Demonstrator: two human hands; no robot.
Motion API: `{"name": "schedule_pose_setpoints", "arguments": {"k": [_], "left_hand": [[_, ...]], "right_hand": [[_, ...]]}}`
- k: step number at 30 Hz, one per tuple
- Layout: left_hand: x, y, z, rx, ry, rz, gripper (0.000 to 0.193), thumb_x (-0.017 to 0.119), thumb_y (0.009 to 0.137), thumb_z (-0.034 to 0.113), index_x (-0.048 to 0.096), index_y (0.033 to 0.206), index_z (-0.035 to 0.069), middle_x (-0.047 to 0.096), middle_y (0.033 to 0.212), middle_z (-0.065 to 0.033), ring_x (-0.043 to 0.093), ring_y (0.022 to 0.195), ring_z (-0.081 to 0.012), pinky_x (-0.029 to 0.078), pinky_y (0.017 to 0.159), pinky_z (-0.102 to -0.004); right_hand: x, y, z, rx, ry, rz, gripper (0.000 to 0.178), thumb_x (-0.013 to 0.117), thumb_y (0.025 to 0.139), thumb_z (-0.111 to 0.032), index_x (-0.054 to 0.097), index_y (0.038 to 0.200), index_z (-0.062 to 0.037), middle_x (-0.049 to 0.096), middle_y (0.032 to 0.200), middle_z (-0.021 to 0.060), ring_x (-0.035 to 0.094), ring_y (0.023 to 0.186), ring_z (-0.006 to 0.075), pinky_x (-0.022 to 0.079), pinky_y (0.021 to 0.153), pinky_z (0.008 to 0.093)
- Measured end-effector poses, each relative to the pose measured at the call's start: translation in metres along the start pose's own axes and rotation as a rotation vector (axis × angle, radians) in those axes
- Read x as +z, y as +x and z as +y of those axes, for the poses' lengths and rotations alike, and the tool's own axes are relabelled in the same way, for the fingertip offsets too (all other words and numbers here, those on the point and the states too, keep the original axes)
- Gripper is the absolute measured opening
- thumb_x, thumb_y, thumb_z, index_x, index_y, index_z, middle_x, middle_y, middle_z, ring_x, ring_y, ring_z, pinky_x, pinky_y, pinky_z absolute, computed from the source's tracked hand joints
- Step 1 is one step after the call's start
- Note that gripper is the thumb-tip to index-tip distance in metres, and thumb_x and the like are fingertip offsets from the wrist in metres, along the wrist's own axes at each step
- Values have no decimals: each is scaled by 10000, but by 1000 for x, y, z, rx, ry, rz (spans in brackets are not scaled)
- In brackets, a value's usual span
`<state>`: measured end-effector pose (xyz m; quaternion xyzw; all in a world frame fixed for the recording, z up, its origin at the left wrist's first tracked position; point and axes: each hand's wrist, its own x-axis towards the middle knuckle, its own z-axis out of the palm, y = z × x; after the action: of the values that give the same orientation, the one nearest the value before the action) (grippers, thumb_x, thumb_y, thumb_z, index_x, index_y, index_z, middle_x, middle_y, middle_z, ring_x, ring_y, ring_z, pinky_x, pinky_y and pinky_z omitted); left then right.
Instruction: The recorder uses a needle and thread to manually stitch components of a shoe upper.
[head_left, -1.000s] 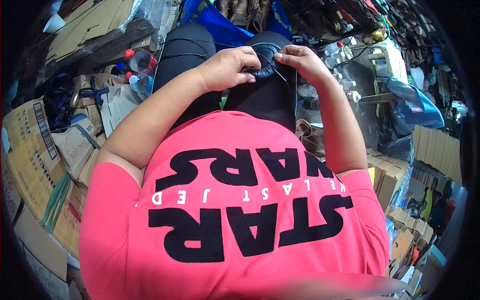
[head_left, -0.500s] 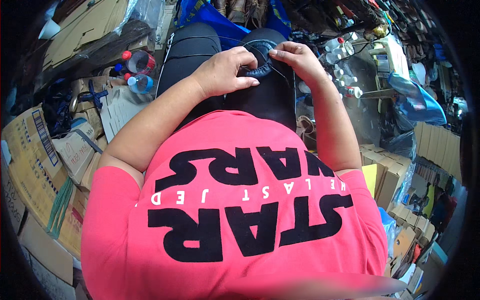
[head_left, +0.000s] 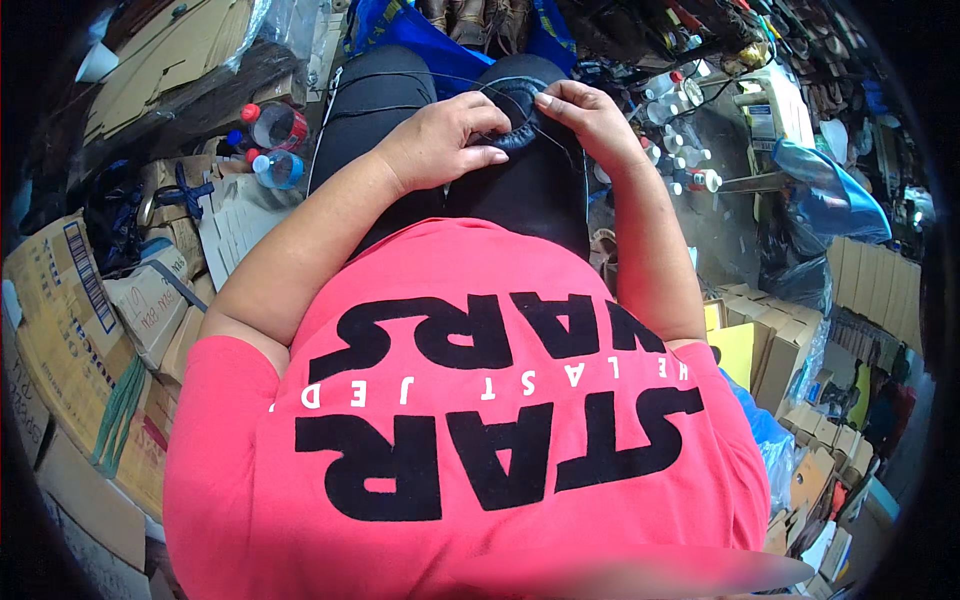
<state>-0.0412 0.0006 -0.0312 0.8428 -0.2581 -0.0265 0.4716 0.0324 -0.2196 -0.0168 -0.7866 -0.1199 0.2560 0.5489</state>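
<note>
I sit with a dark shoe piece (head_left: 520, 125) resting on my knee, over black trousers. My left hand (head_left: 440, 140) is closed around its near side, thumb stretched along the edge. My right hand (head_left: 585, 115) pinches the far rim of the piece with its fingertips. A thin thread (head_left: 560, 145) runs from the piece down across my right thigh. Whether a needle sits between my right fingers cannot be made out.
Flattened cardboard boxes (head_left: 90, 300) pile up on my left, with two plastic jars (head_left: 275, 150) with red lids beside them. Small white bottles (head_left: 675, 165) stand on the right, near a blue plastic bag (head_left: 830, 190) and more boxes (head_left: 780, 340).
Both hands have stayed on the dark piece; my right fingers have shifted slightly along its rim and the thread now lies lower across my thigh.
</note>
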Motion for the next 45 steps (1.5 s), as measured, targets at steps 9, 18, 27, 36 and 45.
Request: {"name": "schedule_pose_setpoints", "arguments": {"k": [9, 18, 27, 36, 45], "left_hand": [[-3, 0, 5, -20, -8, 5, 346, 744, 732, 189, 596, 1003, 33, 585, 965, -100, 598, 874, -246, 482, 784, -320], [-2, 1, 5, 29, 28, 53, 354, 750, 726, 198, 593, 999, 34, 594, 951, -105, 600, 868, -252, 484, 781, -318], [5, 3, 5, 60, 130, 82, 327, 728, 756, 249, 600, 978, 46, 599, 952, -113, 611, 852, -281, 500, 759, -334], [7, 2, 11, 53, 198, 47, 282, 694, 785, 276, 621, 970, 76, 559, 851, -118, 592, 781, -313, 487, 683, -373], [-7, 5, 4, -7, 84, 58, 275, 704, 789, 255, 650, 973, 57, 606, 873, -111, 615, 766, -280, 482, 685, -326]], "right_hand": [[-1, 1, 2, -2, -3, 3, 220, 661, 861, -230, 649, 866, -11, 592, 768, -36, 495, 741, 43, 424, 689, 211], [-2, -8, -1, -35, 128, 4, 211, 587, 914, -232, 632, 989, -40, 556, 828, -47, 479, 779, 33, 386, 723, 180], [5, -34, -8, 70, -70, 60, 266, 579, 925, -302, 599, 849, -48, 554, 778, -30, 465, 712, 36, 382, 664, 190], [5, -51, -28, -59, -541, -79, 312, 610, 880, -196, 473, 692, 12, 357, 632, 6, 373, 612, 72, 327, 527, 290], [-27, -97, -48, -121, 10, 0, 194, 616, 879, -137, 570, 742, -8, 478, 668, -15, 436, 645, 61, 354, 579, 228]]}}
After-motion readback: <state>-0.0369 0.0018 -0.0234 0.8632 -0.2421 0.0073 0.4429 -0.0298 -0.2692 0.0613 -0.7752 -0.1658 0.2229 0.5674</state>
